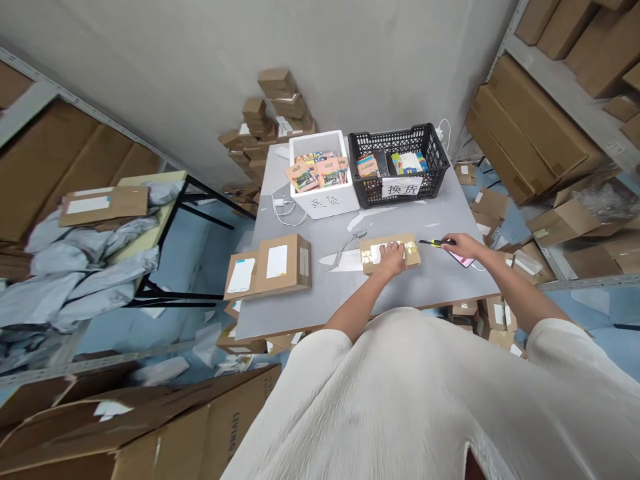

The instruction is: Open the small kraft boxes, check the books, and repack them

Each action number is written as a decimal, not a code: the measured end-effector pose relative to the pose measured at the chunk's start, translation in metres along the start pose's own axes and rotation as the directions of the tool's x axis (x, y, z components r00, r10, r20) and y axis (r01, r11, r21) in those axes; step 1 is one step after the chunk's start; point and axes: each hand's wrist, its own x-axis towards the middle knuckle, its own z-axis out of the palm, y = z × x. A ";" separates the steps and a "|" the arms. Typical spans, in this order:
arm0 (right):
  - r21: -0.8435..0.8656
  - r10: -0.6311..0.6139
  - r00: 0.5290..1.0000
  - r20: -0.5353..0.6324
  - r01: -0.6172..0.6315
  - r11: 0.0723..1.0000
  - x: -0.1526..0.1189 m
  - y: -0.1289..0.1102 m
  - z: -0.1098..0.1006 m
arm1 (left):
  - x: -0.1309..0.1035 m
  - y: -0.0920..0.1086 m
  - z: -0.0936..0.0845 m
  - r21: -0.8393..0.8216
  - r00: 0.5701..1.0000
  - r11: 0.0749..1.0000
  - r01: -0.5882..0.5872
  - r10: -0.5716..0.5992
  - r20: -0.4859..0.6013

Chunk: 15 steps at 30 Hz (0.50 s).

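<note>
1. Taped cardboard carton (373,245) is steadied on the grey table (325,300) by the spread left hand (393,259).
2. Utility knife (436,243) is held in the right hand (463,246).
3. Presumably light, stiff; long sides are best gripped.

Counted one left hand (393,257) and one right hand (459,245). Tallied three brown cardboard packages on one grey table (330,230): one taped parcel (370,257) and two brown boxes (263,267). Found one cutter knife (436,243) and one phone (463,261). Numbered two open containers, one white foam box (350,203) and one black crate (367,190), with two handwritten characters on each front. Made out at least three pink booklets (330,172) in the foam box. Noted one side table (167,223) to the left, with one flat cardboard parcel (120,208) among several grey bags (100,283). Could not total the stacked cartons (257,117) by the wall (175,53).
</note>
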 end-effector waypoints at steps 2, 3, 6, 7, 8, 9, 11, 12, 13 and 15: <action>0.018 0.001 1.000 0.022 -0.002 1.000 0.000 -0.005 0.003 | -0.003 0.000 0.000 0.002 1.000 1.000 0.007 -0.007 -0.007; 0.032 0.001 0.999 0.041 -0.002 0.999 0.000 -0.008 0.005 | -0.004 -0.002 0.000 0.006 1.000 1.000 0.004 -0.004 -0.008; 0.072 -0.029 0.996 0.087 0.022 0.997 -0.001 -0.015 0.009 | -0.012 -0.014 -0.001 0.020 1.000 1.000 -0.015 0.015 -0.008; 0.078 -0.045 0.995 0.093 0.037 0.996 -0.001 -0.018 0.011 | -0.015 -0.019 -0.002 0.025 1.000 1.000 -0.018 0.018 -0.010; 0.080 -0.060 0.993 0.098 0.052 0.995 0.000 -0.020 0.013 | -0.018 -0.025 -0.002 0.030 1.000 0.999 -0.020 0.020 -0.013; 0.082 -0.070 0.992 0.100 0.062 0.995 0.000 -0.022 0.015 | -0.022 -0.030 -0.003 0.037 1.000 0.999 -0.021 0.022 -0.015; 0.081 -0.081 0.991 0.102 0.073 0.994 0.003 -0.028 0.019 | -0.027 -0.039 -0.003 0.051 0.999 0.998 -0.034 0.035 -0.018; 0.078 -0.084 0.991 0.104 0.076 0.994 0.006 -0.031 0.020 | -0.029 -0.042 -0.002 0.058 0.999 0.997 -0.044 0.045 -0.017; 0.072 -0.087 0.990 0.108 0.080 0.994 0.008 -0.034 0.022 | -0.031 -0.044 -0.002 0.063 0.998 0.997 -0.054 0.055 -0.016; 0.051 -0.094 0.988 0.123 0.089 0.995 0.015 -0.040 0.025 | -0.032 -0.046 0.000 0.067 0.998 0.996 -0.066 0.067 -0.015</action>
